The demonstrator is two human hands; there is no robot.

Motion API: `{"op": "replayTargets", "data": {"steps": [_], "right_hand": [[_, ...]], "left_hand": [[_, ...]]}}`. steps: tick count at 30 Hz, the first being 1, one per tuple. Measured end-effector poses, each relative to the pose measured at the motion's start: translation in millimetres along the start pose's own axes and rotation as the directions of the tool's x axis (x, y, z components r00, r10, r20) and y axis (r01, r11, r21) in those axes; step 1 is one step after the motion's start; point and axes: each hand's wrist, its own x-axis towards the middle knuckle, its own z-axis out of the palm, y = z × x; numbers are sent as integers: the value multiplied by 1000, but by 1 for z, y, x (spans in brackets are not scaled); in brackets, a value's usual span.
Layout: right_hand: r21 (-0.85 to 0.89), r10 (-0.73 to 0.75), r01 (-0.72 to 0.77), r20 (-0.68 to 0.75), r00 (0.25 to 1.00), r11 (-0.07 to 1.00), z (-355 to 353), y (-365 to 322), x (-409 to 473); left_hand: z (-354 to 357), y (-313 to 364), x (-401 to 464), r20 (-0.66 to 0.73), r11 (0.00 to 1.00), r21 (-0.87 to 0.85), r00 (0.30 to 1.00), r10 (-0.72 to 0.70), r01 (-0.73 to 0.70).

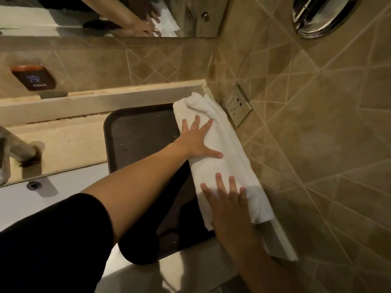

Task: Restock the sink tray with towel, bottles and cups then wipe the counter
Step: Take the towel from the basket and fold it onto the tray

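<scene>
Pressing both hands flat, fingers spread, left hand and right hand on the folded towel, I keep it squared along the tray's wall-side edge, leaving room for bottles and cups.

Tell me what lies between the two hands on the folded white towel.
In the head view, only bare white towel lies between the left hand and the right hand; both press flat on it.

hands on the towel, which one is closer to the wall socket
The left hand. It presses flat on the far half of the white towel, near the wall socket, while the right hand lies on the towel's near end.
</scene>
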Motion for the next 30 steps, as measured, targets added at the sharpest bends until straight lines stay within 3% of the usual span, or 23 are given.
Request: {"op": "replayTargets", "data": {"steps": [4,11,13,14,16,20,23,27,30], "right_hand": [[24,-56,54,129,990,998,12,14,9],[23,-17,14,116,993,1000,9,5,5],[36,67,-69,60,996,997,-14,18,-36],[63,33,-36,52,998,997,-14,19,-33],[157,105,-110,40,994,982,-28,31,-71],[260,129,-132,28,991,957,-38,28,-74],[357,206,-232,110,972,905,-48,30,-79],[456,408,-398,81,909,796,-57,44,-159],[507,511,-468,61,857,724,-61,46,-232]], "left_hand": [[-2,1,10,23,1000,22,1000,-18,17],[-4,-1,-2,-44,1000,28,999,-4,5],[0,45,-25,-63,984,110,987,148,-140],[-4,43,-30,-100,982,119,982,160,-148],[4,66,-57,-103,956,164,959,263,-245],[0,23,-95,-10,949,227,973,229,-221],[6,7,-126,21,927,275,966,258,-254],[30,56,-187,79,853,325,910,406,-408],[55,101,-234,152,754,343,825,544,-561]]}}
